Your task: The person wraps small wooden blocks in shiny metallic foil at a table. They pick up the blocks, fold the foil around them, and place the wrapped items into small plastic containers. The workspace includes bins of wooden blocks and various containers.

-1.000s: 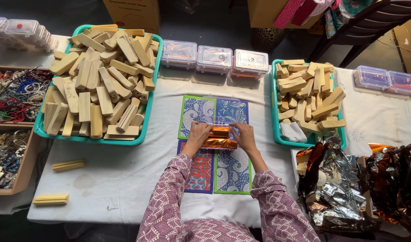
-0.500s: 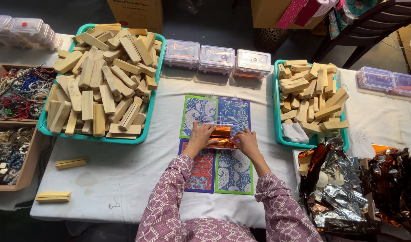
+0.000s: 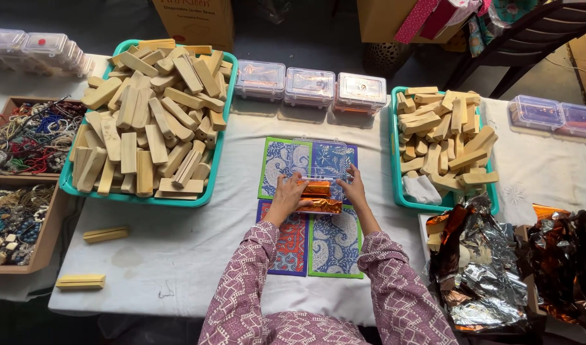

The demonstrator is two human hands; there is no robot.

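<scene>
Here the copper foil block (image 3: 320,197) sits gripped between the left hand (image 3: 286,198) and right hand (image 3: 354,188)

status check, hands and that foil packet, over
Left hand and right hand both gripping the orange foil packet in a clear box. On patterned mat. Nothing in the way.

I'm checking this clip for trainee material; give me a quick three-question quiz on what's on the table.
1. True or false: both hands, the left hand and the right hand, are on the orange foil packet.
2. Which tray holds more wooden blocks: A, the left tray, or B, the right tray?
3. Fill in: the crumpled foil sheets lie at the table's ____ edge.

Key: 1 true; 2 A; 3 right.
</scene>
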